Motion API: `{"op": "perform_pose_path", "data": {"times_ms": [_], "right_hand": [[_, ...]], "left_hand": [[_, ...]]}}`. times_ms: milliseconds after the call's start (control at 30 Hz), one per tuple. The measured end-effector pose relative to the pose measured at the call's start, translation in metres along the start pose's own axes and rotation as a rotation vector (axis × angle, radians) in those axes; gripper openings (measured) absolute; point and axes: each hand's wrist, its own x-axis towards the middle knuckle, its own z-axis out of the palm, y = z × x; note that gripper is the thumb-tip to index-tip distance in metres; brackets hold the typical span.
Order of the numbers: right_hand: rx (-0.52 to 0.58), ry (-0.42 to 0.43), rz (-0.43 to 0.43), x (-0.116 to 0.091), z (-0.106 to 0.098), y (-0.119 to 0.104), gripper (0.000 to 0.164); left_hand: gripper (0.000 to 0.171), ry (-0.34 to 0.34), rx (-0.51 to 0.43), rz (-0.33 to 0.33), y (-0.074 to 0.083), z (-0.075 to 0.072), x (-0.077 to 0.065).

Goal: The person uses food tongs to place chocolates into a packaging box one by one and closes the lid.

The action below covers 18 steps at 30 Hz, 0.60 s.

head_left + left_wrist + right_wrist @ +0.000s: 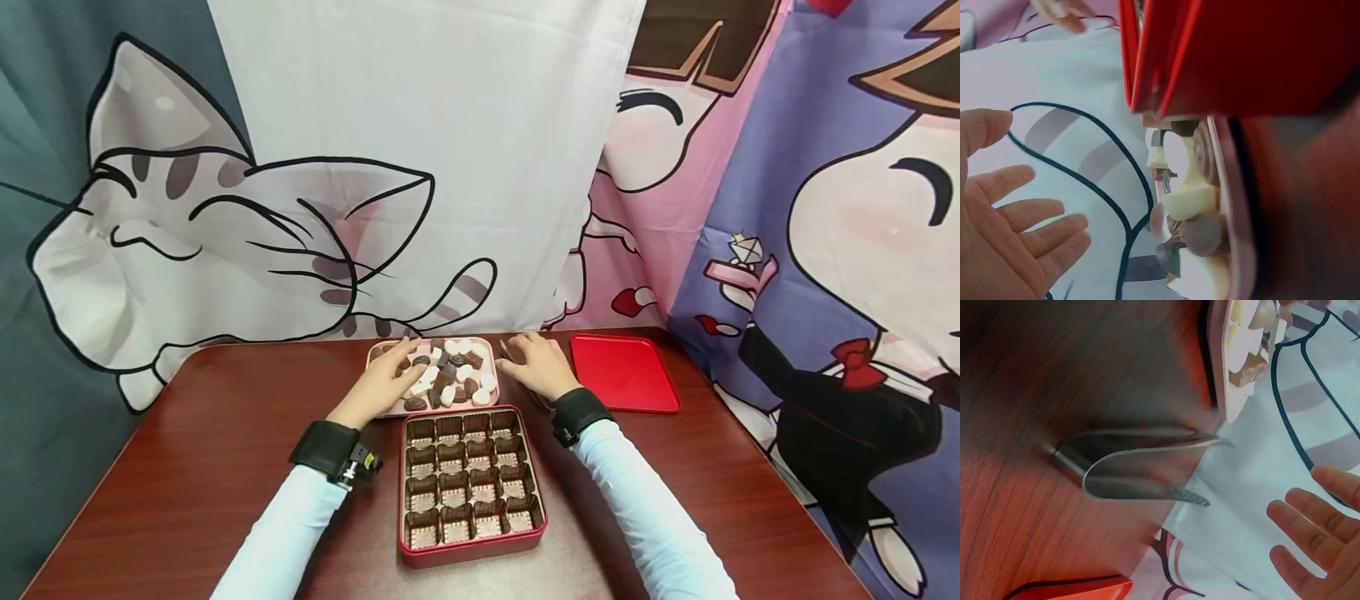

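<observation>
My left hand hovers by the left side of a pink tray of assorted chocolates, in white, brown and dark pieces. Its fingers are spread and hold nothing in the left wrist view. Over on the tray's right, my right hand hangs above metal tongs, which lie on the table apart from its extended fingers; in the head view the hand mostly hides them. A red tin with a brown-gold divided insert stands in front of the tray, its several compartments holding no chocolates.
A red lid lies flat at the back right of the brown table. Behind the table's rear edge hangs a cartoon-printed curtain, and more printed cloth stands along the right side.
</observation>
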Motion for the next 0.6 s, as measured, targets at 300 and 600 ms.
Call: {"op": "perform_pose_path", "data": {"times_ms": [300, 600], "right_hand": [[-0.009, -0.009, 0.149, -0.008, 0.004, 0.014, 0.053], [0.107, -0.082, 0.306, -0.010, 0.026, 0.030, 0.074]], "left_hand": [[0.038, 0.068, -0.193, -0.076, -0.014, 0.011, -0.032], [0.042, 0.036, -0.399, -0.130, -0.027, 0.038, -0.057]]}}
